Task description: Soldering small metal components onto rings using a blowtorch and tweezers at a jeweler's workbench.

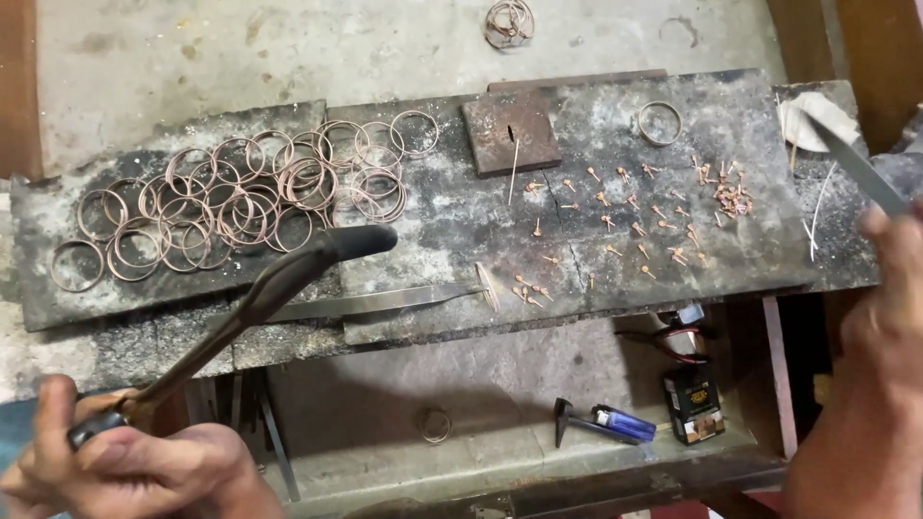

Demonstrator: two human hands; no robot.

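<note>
The left hand (115, 461) is closed around the handle of a long brass-coloured torch with a curved black nozzle (279, 284), whose tip points over the dark, scorched worktop (615, 183). The right hand (889, 317) is gripped around a slim grey metal tool (856, 163) that reaches up to a white scrap at the worktop's far right corner.

A heap of thin copper-coloured wire rings (240, 197) lies on the left slab. Long steel tweezers (375, 303) rest near the front edge, their tips touching a small ring that stands on edge. Many tiny copper pins (663, 211) are scattered across the right half, and a single ring (660, 122) lies beyond them. A square rusty metal block (510, 132) sits near the middle. On the shelf below lie a blue lighter (625, 423) and a small dark box (694, 404).
</note>
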